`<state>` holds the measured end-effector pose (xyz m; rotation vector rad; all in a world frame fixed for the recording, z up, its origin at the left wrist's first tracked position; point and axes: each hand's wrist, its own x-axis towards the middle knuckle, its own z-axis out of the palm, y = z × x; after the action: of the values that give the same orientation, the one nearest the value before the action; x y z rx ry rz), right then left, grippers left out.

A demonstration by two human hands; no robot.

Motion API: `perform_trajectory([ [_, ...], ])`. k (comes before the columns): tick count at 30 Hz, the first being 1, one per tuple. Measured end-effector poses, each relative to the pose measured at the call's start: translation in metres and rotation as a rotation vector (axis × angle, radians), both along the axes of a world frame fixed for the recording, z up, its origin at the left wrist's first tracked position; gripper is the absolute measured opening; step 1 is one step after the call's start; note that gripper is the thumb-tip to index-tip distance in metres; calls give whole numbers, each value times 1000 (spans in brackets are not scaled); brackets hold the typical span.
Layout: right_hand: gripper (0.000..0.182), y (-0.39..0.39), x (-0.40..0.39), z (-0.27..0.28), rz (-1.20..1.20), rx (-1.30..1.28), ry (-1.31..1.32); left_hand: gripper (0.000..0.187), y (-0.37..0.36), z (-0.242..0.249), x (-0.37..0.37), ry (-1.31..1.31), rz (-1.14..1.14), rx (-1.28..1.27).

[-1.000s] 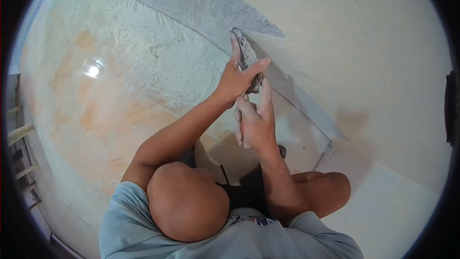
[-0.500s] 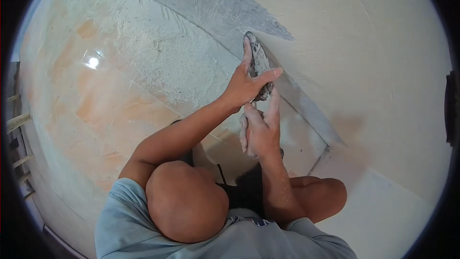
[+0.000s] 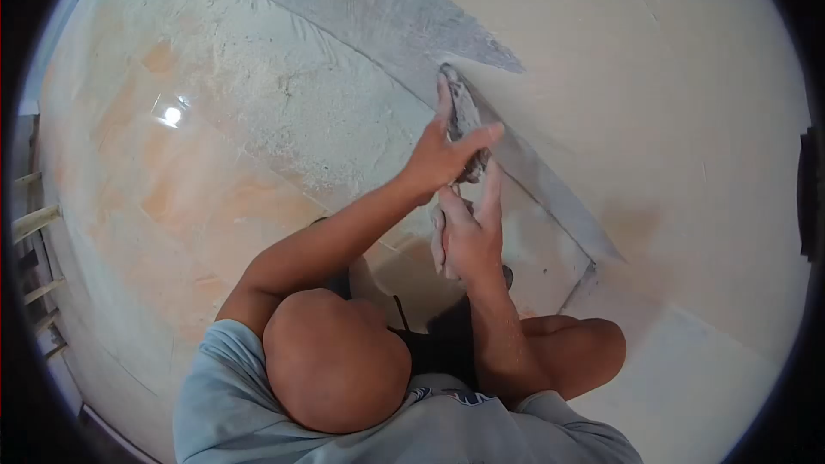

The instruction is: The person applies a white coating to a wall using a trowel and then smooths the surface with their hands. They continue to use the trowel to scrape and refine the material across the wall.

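Note:
A dark, elongated putty knife [image 3: 465, 107], smeared with pale plaster, lies against the lower wall near the floor joint. My left hand [image 3: 438, 157] presses on it, with the index finger stretched along its far end and the thumb across its near side. Just below, my right hand [image 3: 473, 236] is closed around what seems to be its handle, mostly hidden by the fingers. The right index finger points up along the tool. Both hands are dusted white.
The wall has a beige coat [image 3: 636, 94] beside a grey streaked patch [image 3: 387, 0]. Pale dust and crumbs lie on the glossy, orange-tinted floor [image 3: 198, 206]. My bent knee [image 3: 584, 348] is close to the wall. Wooden slats [image 3: 36, 222] show at far left.
The putty knife's far end sits slightly lower in view and its face shows a little less. Both hands keep their grip, nearly in place; the whole view has shifted slightly.

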<state>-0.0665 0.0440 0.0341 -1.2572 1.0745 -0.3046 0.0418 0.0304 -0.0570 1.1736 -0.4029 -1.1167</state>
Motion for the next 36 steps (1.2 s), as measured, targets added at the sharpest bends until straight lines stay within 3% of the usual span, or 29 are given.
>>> perform_trajectory([
  [2, 66, -5, 2, 7, 30, 56, 23, 125, -4, -2, -2, -19, 61, -67],
  [5, 70, -8, 7, 4, 40, 118, 53, 125, 3, 6, 8, 234, -31, 55],
  [7, 69, -2, -1, 5, 7, 86, 33, 125, -1, -1, -5, 95, 56, -102],
  [9, 69, -3, 3, 7, -12, 96, 47, 125, 0, -1, 0, 34, -9, -17],
  [11, 69, -7, 8, 5, 8, 152, 40, 124, 3, 13, 9, 268, -25, 86],
  [14, 68, -4, 0, 1, -7, 108, 39, 125, -3, -2, -2, 100, 30, -25],
  [16, 68, -2, 2, 6, -4, 89, 51, 126, -1, 7, 3, 99, 31, -52],
  [18, 69, -9, 8, -3, -7, 156, 13, 126, 4, 12, 12, 245, -42, 82],
  [22, 69, -2, -2, 3, 3, 117, 22, 125, 0, -4, -4, 70, 4, -9],
  [26, 69, -9, 3, -6, 0, 182, 19, 124, 2, 4, 7, 210, -28, 59],
  [29, 68, -6, -4, 2, 21, 129, 4, 124, -2, -2, -2, 44, -5, 27],
  [32, 68, -6, 1, -1, 15, 135, 45, 126, -3, 2, -1, 148, 2, -38],
  [36, 67, -8, -5, 4, 7, 156, -30, 126, -2, 9, -3, 75, 21, -38],
])
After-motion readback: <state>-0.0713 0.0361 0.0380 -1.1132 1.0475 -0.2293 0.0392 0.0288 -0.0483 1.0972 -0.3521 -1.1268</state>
